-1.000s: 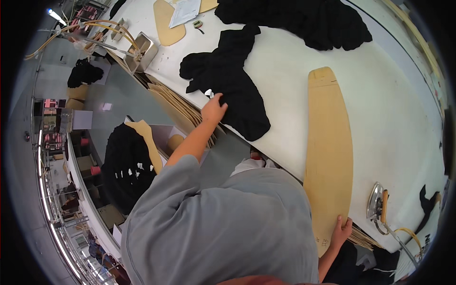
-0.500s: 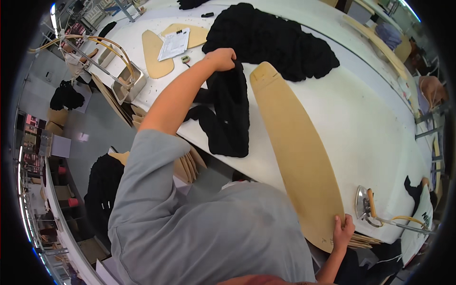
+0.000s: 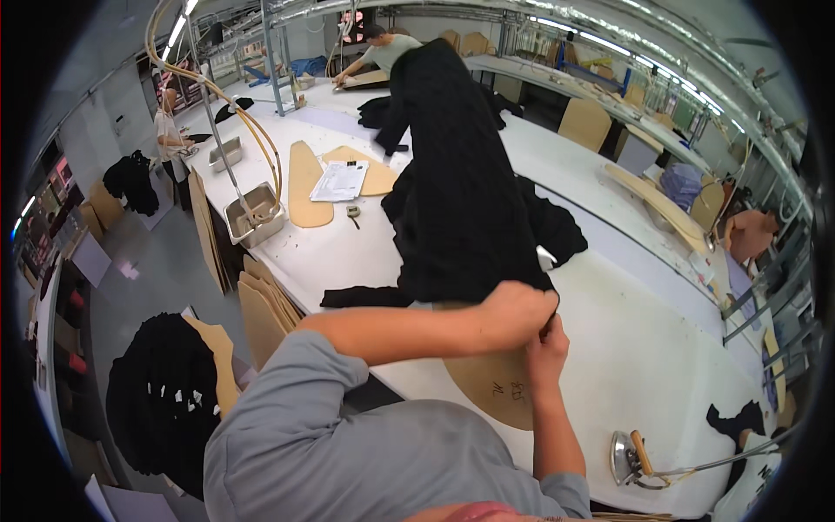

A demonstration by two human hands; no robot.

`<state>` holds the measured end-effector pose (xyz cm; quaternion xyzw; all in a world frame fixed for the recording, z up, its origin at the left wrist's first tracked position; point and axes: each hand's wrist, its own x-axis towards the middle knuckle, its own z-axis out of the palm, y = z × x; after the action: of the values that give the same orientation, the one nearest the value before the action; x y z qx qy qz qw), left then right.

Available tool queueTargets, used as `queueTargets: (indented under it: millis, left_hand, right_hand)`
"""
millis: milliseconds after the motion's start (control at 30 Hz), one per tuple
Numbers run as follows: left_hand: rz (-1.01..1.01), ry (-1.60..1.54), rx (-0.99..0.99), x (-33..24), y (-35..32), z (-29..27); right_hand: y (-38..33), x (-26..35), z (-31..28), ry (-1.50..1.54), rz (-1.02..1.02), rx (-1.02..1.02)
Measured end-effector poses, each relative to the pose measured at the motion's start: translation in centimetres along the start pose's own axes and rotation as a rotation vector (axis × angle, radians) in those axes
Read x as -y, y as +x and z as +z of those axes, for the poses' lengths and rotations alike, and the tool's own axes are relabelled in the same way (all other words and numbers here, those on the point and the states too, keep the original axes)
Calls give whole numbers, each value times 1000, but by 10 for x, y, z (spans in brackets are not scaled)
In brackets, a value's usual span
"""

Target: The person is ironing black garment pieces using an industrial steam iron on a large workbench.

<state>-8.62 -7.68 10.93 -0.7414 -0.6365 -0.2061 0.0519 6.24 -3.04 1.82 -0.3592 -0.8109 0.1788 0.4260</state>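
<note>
A long black knit garment (image 3: 461, 174) is drawn over a tan shaping board (image 3: 487, 383), which rises tilted above the table away from me. Only the board's rounded near end shows below the hem, with handwritten marks on it. My left hand (image 3: 518, 315) is closed on the garment's lower right edge. Just below it, my right hand (image 3: 547, 352) pinches the same edge, fingers closed. One black sleeve (image 3: 367, 297) hangs out to the left over the table. Behind the garment lies a heap of black knitwear (image 3: 557, 228), partly hidden.
An iron (image 3: 628, 457) rests at the table's near right. Tan boards (image 3: 310, 187), papers (image 3: 339, 181) and a small device (image 3: 353, 211) lie left. A metal tray (image 3: 252, 224) sits at the left edge. Co-workers stand far off; black garments (image 3: 165, 391) are piled lower left.
The black garment went from the table onto the board, which was bare before. My left hand came back toward me, beside my right. The board's far end rose, and my view tilted up.
</note>
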Motion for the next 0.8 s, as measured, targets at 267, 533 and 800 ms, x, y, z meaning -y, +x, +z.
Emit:
queueTargets:
  millis: [267,533,800]
  left_hand:
    - [-435,-1098,-798,123,15,-107]
    - [-488,-689,-901,90,19,-23]
    - [-594,-318,-687,89,-78,76]
  right_hand:
    - [19,-48,25,567,333,279]
    - [124,36,-11,577,72,-185]
    - [20,-67,55,491,68,-35]
